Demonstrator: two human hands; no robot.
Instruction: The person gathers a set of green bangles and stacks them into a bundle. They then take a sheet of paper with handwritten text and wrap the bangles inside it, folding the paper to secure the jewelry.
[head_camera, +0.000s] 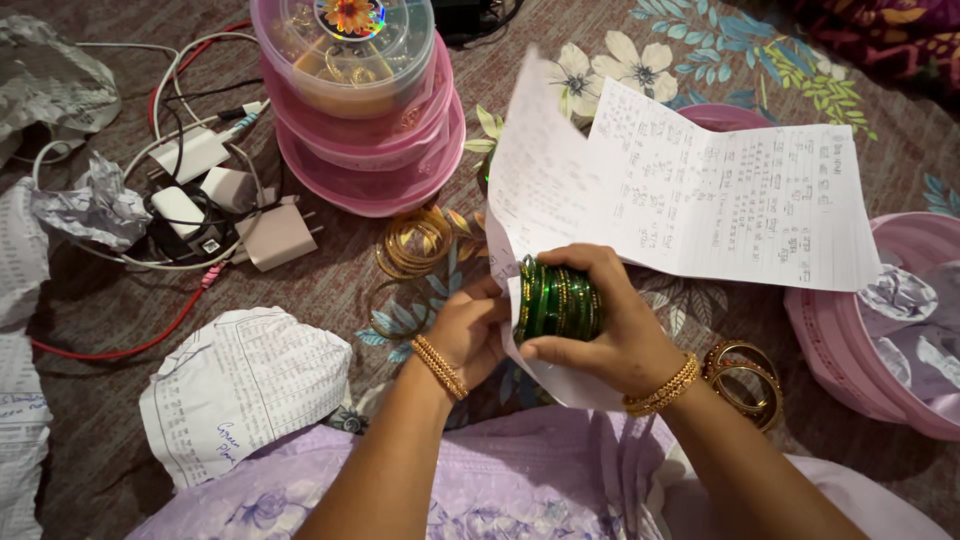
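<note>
Against the written paper (690, 190), green-and-gold bangles (557, 300) form a tight stack.

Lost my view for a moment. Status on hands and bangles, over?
Right hand grips the green bangle stack. Left hand holds the written paper sheet against it. Gold bangles lie apart on the cloth.

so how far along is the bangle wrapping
Looks done: one paper-wrapped bundle lies by the left knee. In hand: the right hand grips a green bangle stack on a written sheet, and the left hand holds the paper's edge. Left: gold bangles and another gold pair lie loose on the cloth.
</note>
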